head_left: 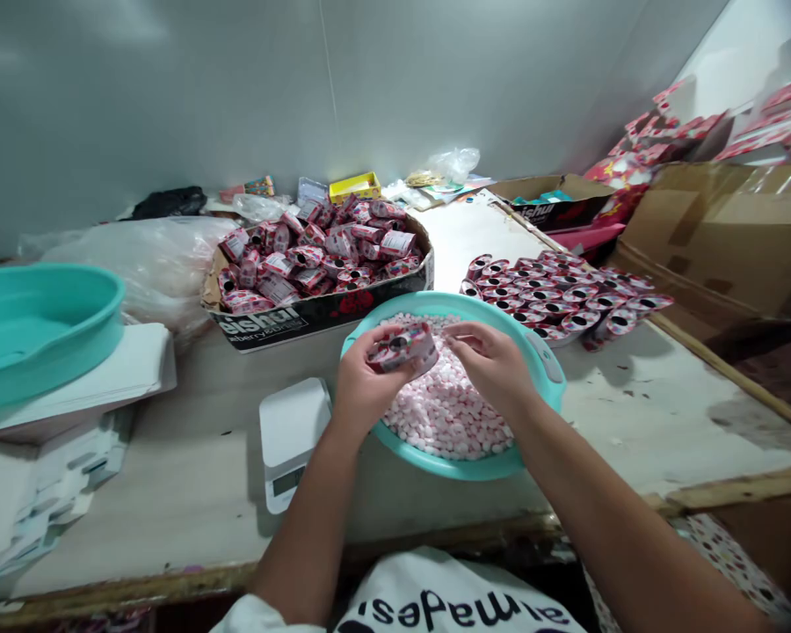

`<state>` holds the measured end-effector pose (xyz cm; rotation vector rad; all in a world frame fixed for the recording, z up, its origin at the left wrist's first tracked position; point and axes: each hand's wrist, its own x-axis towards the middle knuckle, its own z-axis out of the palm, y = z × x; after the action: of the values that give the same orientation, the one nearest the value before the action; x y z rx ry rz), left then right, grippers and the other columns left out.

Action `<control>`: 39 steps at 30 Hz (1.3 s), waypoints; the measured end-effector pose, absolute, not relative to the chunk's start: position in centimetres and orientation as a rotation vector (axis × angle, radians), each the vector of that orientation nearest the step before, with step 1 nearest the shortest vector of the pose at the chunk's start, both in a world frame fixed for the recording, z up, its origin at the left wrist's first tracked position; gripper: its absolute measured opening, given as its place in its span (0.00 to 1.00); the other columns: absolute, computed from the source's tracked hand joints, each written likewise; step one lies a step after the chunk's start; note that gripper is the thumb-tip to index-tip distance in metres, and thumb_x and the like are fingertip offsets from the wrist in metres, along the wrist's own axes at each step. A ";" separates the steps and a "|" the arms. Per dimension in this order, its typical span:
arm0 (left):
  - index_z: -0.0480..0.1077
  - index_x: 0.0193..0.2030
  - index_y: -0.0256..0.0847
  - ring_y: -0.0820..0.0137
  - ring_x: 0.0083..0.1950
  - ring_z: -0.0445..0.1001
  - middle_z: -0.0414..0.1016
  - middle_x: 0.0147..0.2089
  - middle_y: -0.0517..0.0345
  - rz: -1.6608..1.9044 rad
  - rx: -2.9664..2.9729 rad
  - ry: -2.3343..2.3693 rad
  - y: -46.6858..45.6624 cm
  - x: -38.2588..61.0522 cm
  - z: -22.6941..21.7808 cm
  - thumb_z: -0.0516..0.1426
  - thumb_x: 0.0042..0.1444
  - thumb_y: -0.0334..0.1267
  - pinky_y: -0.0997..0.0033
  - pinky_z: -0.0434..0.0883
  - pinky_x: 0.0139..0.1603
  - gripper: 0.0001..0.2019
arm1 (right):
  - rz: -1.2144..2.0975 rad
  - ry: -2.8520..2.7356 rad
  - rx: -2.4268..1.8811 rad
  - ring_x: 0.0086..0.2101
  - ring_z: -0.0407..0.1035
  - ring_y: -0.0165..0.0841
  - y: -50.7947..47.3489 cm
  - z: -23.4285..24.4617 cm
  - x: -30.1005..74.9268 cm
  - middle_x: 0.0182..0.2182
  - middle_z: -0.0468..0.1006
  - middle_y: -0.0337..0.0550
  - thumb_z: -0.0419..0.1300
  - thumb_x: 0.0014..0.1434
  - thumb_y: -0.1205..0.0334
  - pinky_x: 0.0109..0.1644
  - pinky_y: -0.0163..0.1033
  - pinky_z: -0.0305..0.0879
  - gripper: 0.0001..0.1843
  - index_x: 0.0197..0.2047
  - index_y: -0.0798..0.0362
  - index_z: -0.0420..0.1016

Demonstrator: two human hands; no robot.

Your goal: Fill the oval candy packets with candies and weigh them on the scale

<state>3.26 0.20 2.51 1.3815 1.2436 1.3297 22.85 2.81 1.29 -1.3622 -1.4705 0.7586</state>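
My left hand (358,384) is closed around a small red-and-pink printed carton (402,348), tilted so that a dark round opening shows in one face. It holds the carton over a turquoise basin (458,470) heaped with small pale pink and white candies (445,418). My right hand (494,365) is over the same basin, just right of the carton. Its thumb and fingertips are pinched together above the candies; what they hold is too small to make out. A white kitchen scale (295,431) lies left of the basin.
Behind the basin, a black-printed cardboard tray (264,330) is piled with similar cartons. More cartons (560,294) stand in rows at right, openings up. Another turquoise basin (39,334) rests on white card at left. Large cardboard boxes (725,237) stand beyond the table's right edge.
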 end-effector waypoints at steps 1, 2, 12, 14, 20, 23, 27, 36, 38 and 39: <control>0.78 0.53 0.38 0.63 0.47 0.82 0.83 0.48 0.50 1.320 1.383 1.237 -0.3 2.8 2.9 0.72 0.46 0.39 0.66 0.80 0.51 0.26 | 0.756 -1.476 -1.359 0.39 0.78 0.40 2.8 1.2 22.9 0.38 0.83 0.49 0.61 0.55 0.49 0.49 0.47 0.74 0.17 0.38 0.53 0.80; 0.78 0.52 0.37 0.63 0.47 0.82 0.83 0.48 0.50 1.313 1.400 1.238 -0.7 2.3 3.3 0.72 0.45 0.39 0.67 0.80 0.50 0.26 | 0.749 -1.484 -1.358 0.39 0.77 0.40 2.8 1.2 22.9 0.38 0.83 0.48 0.61 0.55 0.49 0.49 0.47 0.74 0.17 0.38 0.53 0.80; 0.79 0.50 0.39 0.65 0.49 0.80 0.81 0.49 0.51 1.262 1.614 1.225 -2.0 1.6 3.8 0.69 0.48 0.36 0.69 0.78 0.52 0.20 | 0.707 -1.548 -1.372 0.38 0.77 0.39 3.0 0.8 23.0 0.37 0.83 0.48 0.60 0.57 0.47 0.47 0.46 0.74 0.18 0.39 0.53 0.81; 0.79 0.50 0.38 0.65 0.48 0.81 0.81 0.49 0.51 1.230 1.576 1.202 -1.9 2.1 3.5 0.68 0.48 0.35 0.69 0.78 0.51 0.20 | 0.696 -1.548 -1.362 0.38 0.77 0.38 3.1 0.8 23.0 0.38 0.84 0.48 0.59 0.57 0.48 0.47 0.45 0.74 0.18 0.38 0.53 0.81; 0.77 0.52 0.38 0.64 0.47 0.82 0.81 0.49 0.50 1.220 1.498 1.240 -1.8 2.5 3.6 0.68 0.48 0.35 0.69 0.79 0.50 0.22 | 0.708 -1.572 -1.329 0.36 0.77 0.37 3.0 1.2 22.9 0.35 0.83 0.47 0.59 0.57 0.50 0.43 0.42 0.74 0.16 0.37 0.52 0.81; 0.77 0.52 0.39 0.64 0.50 0.81 0.81 0.51 0.51 1.250 1.603 1.250 -1.9 2.6 3.6 0.68 0.49 0.34 0.68 0.78 0.53 0.20 | 0.726 -1.590 -1.316 0.35 0.76 0.37 3.0 1.4 23.0 0.34 0.83 0.47 0.60 0.57 0.51 0.42 0.42 0.74 0.14 0.36 0.52 0.81; 0.77 0.51 0.39 0.64 0.52 0.80 0.80 0.52 0.50 1.287 1.603 1.250 -1.9 3.5 2.8 0.67 0.50 0.32 0.65 0.77 0.56 0.20 | 0.737 -1.591 -1.312 0.34 0.76 0.37 3.0 1.4 22.9 0.33 0.82 0.46 0.59 0.57 0.49 0.42 0.42 0.73 0.16 0.36 0.53 0.80; 0.74 0.55 0.37 0.61 0.52 0.80 0.80 0.53 0.47 1.193 1.452 1.238 -1.4 4.3 2.0 0.66 0.51 0.31 0.61 0.77 0.57 0.22 | 0.770 -1.612 -1.286 0.35 0.76 0.36 2.8 1.3 22.8 0.34 0.82 0.47 0.59 0.57 0.52 0.40 0.40 0.73 0.15 0.37 0.54 0.81; 0.74 0.55 0.39 0.61 0.55 0.79 0.79 0.55 0.47 1.248 1.609 1.262 -1.6 4.3 2.0 0.65 0.51 0.29 0.60 0.76 0.60 0.22 | 0.769 -1.607 -1.286 0.35 0.76 0.36 2.9 1.3 22.8 0.34 0.82 0.47 0.59 0.57 0.53 0.40 0.40 0.73 0.15 0.37 0.54 0.80; 0.75 0.55 0.40 0.61 0.56 0.78 0.78 0.55 0.48 1.273 1.688 1.268 -1.7 4.3 2.1 0.65 0.52 0.29 0.60 0.75 0.61 0.22 | 0.769 -1.607 -1.285 0.35 0.76 0.36 2.9 1.2 22.8 0.34 0.82 0.47 0.59 0.57 0.53 0.40 0.39 0.73 0.14 0.37 0.54 0.80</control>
<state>4.25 -1.68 2.09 1.6883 1.2677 1.2733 22.76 2.86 1.23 -1.2845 -1.6065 0.7690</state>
